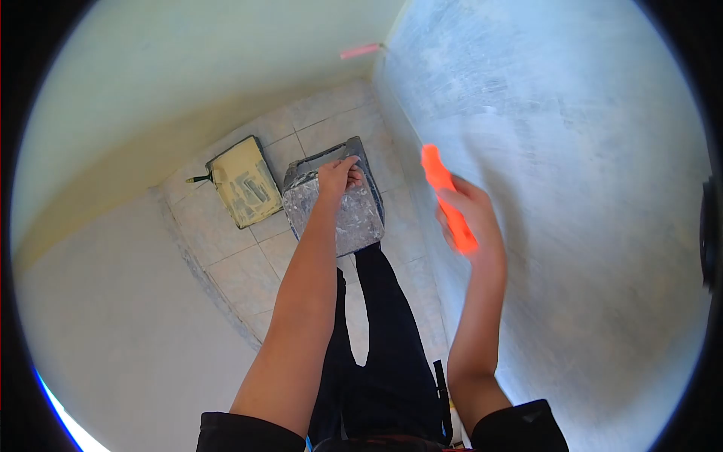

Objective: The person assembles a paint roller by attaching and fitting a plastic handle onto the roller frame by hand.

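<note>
My left hand [340, 176] has its fingers curled at the upper part of a square grey container [343, 218], which is spattered with pale plaster or paint. A dark rim shows behind it, and the container hides my feet. What lies inside the fingers is hard to see. My right hand [471, 215] is closed round a long, bright orange tool [449, 200], slightly blurred, raised beside the right wall [572, 218]. The tool's exact kind does not show.
Left of the container, a tray [245, 181] coated in cream paint lies on the tiled floor [233, 275]. A dark-handled brush [199, 179] sits against its edge. A pink strip [360, 51] sticks out near the wall corner. Walls stand close on both sides.
</note>
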`<state>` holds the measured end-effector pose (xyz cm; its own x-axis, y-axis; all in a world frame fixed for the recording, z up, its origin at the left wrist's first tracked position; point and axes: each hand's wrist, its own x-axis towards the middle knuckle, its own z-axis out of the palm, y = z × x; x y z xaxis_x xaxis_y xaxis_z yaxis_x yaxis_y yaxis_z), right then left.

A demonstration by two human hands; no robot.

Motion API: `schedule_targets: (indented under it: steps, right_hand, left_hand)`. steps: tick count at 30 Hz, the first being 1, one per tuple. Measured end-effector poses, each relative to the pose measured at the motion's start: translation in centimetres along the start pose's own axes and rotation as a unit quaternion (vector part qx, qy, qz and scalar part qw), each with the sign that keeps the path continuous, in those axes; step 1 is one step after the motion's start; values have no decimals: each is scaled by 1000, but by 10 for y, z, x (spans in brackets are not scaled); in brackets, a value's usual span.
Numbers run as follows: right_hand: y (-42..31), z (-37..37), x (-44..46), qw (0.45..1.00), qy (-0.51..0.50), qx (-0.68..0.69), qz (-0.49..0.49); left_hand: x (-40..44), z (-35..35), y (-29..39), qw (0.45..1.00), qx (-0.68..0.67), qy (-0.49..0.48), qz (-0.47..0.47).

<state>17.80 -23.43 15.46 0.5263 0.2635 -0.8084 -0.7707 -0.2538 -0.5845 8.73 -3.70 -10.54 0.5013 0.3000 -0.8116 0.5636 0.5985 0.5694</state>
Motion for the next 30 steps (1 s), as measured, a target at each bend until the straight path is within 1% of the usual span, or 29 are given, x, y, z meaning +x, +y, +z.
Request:
schedule_targets:
  steps: [2, 4, 6, 8, 9, 11, 12, 13, 16, 18, 19, 21, 22, 23, 24, 25, 27, 28, 30]
  right_hand:
    - [12, -1, 58, 999, -26, -8, -15]
    - [20, -5, 98, 999, -35, -7, -12]
    - [20, -4, 100, 999, -46, -8, -11]
    - [18, -5, 86, 999, -35, -5, 0]
    - [16, -6, 74, 999, -33, -9, -6]
    - [16, -9, 34, 1000, -14, 1, 9]
    - [12, -9, 11, 1000, -22, 7, 12]
    - [7, -11, -13, 999, -34, 14, 12]
    - [-14, -13, -78, 998, -36, 51, -31]
    - [-44, -10, -128, 998, -28, 16, -48]
    - [-57, -10, -151, 997, -33, 20, -73]
    - [-78, -12, -193, 997, -45, 26, -63]
    - [-83, -15, -210, 994, -55, 22, -87]
    - [-88, -15, -226, 992, -61, 26, -104]
    - [-92, -16, -241, 994, -56, 28, -92]
    - [-97, -16, -254, 995, -51, 30, -78]
    - [-103, -18, -279, 993, -66, 32, -95]
    - [-105, -23, -276, 992, -79, 32, -96]
    - [-111, -31, -294, 990, -89, 28, -106]
  left_hand:
    - [-2, -4, 1, 1000, -14, -14, -11]
    - [0, -11, -5, 999, -28, -31, -13]
    - [-2, -13, -6, 998, -44, -46, -12]
    - [-9, -12, -5, 998, -15, -57, 13]
    - [-12, -10, -6, 998, -19, -61, 18]
    - [-30, -9, -10, 990, 36, -115, 67]
    - [-47, -8, -9, 990, 9, -121, 72]
    - [-69, -10, -8, 989, -16, -126, 80]
    - [-143, -32, 1, 986, 5, -143, 89]
    - [-194, -52, 14, 984, 14, -147, 99]
    - [-219, -61, 22, 983, 19, -150, 103]
    - [-265, -75, 44, 982, 26, -151, 114]
    - [-287, -75, 63, 978, 32, -154, 138]
    - [-314, -75, 79, 979, 24, -150, 139]
    - [-334, -75, 93, 979, 16, -146, 139]
    - [-351, -75, 108, 977, 22, -147, 154]
    - [-382, -74, 128, 971, 46, -148, 182]
    - [-384, -71, 134, 970, 50, -145, 189]
    - [-408, -70, 145, 962, 50, -166, 213]
